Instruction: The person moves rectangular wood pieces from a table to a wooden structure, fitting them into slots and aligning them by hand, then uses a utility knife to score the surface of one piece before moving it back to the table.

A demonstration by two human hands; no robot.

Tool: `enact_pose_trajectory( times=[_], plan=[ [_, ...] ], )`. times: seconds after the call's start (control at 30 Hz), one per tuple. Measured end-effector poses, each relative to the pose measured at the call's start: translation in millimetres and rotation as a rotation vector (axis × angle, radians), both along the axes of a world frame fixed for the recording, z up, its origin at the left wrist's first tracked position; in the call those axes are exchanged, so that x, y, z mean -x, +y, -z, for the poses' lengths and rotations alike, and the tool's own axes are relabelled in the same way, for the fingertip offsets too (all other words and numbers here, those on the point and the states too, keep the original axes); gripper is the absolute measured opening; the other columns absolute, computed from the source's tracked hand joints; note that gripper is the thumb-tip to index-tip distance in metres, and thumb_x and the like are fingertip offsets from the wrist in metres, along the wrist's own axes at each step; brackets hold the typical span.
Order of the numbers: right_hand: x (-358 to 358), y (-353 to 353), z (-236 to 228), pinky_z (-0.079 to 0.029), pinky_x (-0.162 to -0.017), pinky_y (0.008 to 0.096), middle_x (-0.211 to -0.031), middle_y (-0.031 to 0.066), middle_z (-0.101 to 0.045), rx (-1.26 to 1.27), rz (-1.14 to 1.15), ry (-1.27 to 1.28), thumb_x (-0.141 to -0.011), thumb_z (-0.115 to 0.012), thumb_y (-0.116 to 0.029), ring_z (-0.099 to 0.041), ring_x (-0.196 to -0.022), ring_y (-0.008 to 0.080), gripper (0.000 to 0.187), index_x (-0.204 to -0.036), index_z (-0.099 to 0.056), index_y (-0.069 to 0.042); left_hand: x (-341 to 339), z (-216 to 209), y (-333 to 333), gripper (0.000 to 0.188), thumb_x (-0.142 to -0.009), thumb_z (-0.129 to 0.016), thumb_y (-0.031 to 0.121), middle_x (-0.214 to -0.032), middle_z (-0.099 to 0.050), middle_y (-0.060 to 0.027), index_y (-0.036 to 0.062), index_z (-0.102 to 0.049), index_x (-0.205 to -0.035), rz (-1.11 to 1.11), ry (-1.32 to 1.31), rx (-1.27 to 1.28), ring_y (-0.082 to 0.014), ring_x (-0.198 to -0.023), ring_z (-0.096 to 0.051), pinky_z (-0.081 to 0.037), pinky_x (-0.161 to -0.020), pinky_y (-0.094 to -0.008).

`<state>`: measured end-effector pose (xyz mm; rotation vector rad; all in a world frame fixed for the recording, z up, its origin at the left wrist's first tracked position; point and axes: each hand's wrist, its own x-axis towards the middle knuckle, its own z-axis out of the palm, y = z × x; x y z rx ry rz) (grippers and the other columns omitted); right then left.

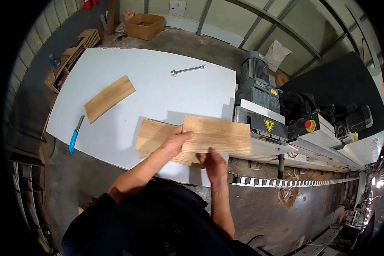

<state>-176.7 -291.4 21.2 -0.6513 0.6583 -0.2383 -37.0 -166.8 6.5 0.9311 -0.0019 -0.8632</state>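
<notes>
A light wooden board (pixel 219 133) is held up over the right part of the white table. My left hand (pixel 177 140) grips its left end, thumb lying on the upper face. At the board's lower edge is my right hand (pixel 215 164), fingers curled with one tip against the wood; part of its grip is hidden. Beneath my left hand and the held piece, more wooden boards (pixel 151 133) lie on the tabletop, partly covered.
On the white table (pixel 162 94) lie another wooden board (pixel 109 98), a wrench (pixel 187 70) and a blue-handled knife (pixel 75 135) at the left edge. To the right stands a machine with a grey motor (pixel 257 77) and red stop button (pixel 310 126). A cardboard box (pixel 145 26) sits behind.
</notes>
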Motion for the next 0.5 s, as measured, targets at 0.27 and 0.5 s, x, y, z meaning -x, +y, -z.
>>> enact_pose_trajectory(
  times=[0.27, 0.5],
  plan=[
    [16.5, -41.9, -27.5, -0.042, -0.054, 0.0225, -0.074, 0.0016, -0.064, 0.448, 0.129, 0.109, -0.085, -0.067, -0.013, -0.055, -0.061, 0.0088, 0.023, -0.103, -0.066, 0.000, -31.2, -29.8, 104.5, 0.035, -0.088, -0.058, 0.006, -0.107, -0.062, -0.0122, -0.0014, -0.052, -0.121, -0.040, -0.093, -0.199, -0.0186, -0.096, -0.060, -0.051, -0.085, -0.0314],
    [17.9, -15.1, -2.0, -0.040, -0.054, 0.0218, -0.067, -0.0015, -0.060, 0.587, 0.018, 0.036, -0.086, -0.067, -0.014, -0.047, -0.056, 0.0069, 0.015, -0.090, -0.068, 0.000, -30.3, -29.8, 138.5, 0.033, -0.088, -0.059, 0.007, -0.106, -0.063, -0.0102, -0.0016, -0.054, -0.119, -0.128, -0.259, -0.319, -0.0155, -0.093, -0.060, -0.048, -0.085, -0.0291]
  ],
)
